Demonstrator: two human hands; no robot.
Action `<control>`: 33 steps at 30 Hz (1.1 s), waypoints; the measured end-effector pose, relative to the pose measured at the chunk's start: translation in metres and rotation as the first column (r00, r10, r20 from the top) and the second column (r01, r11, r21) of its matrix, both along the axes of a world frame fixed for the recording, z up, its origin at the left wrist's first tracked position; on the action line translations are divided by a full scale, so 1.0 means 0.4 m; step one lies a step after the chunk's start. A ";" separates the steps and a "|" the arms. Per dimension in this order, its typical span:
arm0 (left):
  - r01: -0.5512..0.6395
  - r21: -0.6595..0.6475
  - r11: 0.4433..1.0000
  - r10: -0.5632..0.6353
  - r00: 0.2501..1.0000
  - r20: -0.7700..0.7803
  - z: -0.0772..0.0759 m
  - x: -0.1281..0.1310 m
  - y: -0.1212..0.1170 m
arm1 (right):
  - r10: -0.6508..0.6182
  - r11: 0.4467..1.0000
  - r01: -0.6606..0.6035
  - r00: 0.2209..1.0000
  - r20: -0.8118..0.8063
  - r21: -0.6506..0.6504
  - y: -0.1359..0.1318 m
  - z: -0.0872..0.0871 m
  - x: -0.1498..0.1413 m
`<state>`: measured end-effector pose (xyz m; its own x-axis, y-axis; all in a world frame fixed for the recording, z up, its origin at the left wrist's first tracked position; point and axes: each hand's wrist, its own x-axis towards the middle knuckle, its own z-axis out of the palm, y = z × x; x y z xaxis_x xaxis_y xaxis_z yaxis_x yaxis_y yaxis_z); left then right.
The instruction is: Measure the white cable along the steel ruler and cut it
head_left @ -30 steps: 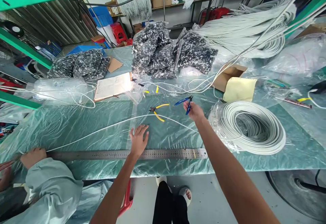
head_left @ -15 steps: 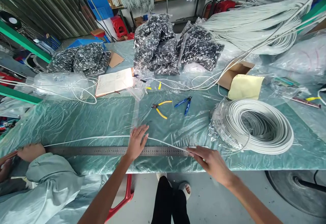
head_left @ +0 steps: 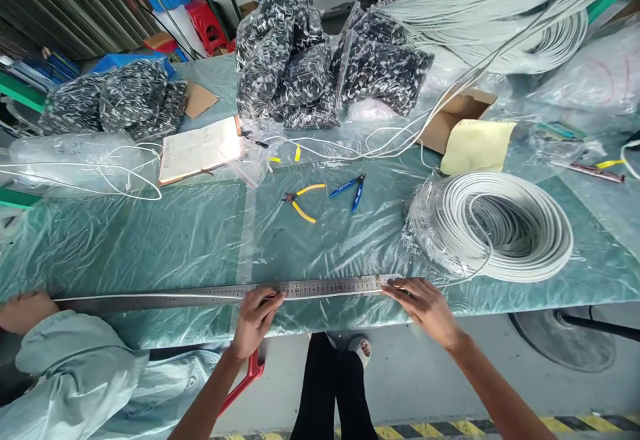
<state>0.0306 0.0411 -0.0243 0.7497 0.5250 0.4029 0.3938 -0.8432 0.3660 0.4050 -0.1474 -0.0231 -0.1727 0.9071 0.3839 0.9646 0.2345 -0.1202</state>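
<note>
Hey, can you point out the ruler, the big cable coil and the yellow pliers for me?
Ruler (head_left: 325,287): head view, on its marked face.
Cable coil (head_left: 530,265): head view, on the near side of its ring.
Yellow pliers (head_left: 304,213): head view, on the nearer handle.

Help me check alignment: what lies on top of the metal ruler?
A white cable runs along the metal ruler; the left hand and right hand cover parts, hiding any markings there.
</note>
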 end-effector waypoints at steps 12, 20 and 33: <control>-0.088 -0.059 0.994 0.085 0.995 -0.049 0.040 0.069 -0.015 | -0.077 0.997 0.078 0.996 -0.037 0.017 -0.030 -0.002 0.036; 0.168 -0.131 0.977 -0.189 0.966 -0.177 0.038 0.349 -0.136 | -0.044 0.999 0.045 0.998 -0.037 0.028 -0.064 0.075 -0.003; 0.222 -0.232 0.947 -0.177 0.964 0.199 0.016 0.327 -0.139 | -0.617 0.678 0.678 0.735 0.282 -0.284 -0.030 0.197 0.275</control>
<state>0.1613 -0.0144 -0.0178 0.7797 0.4724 0.4110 0.1383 -0.7701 0.6228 0.5152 -0.1593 0.0556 0.4823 0.8748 0.0453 0.8696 -0.4844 0.0956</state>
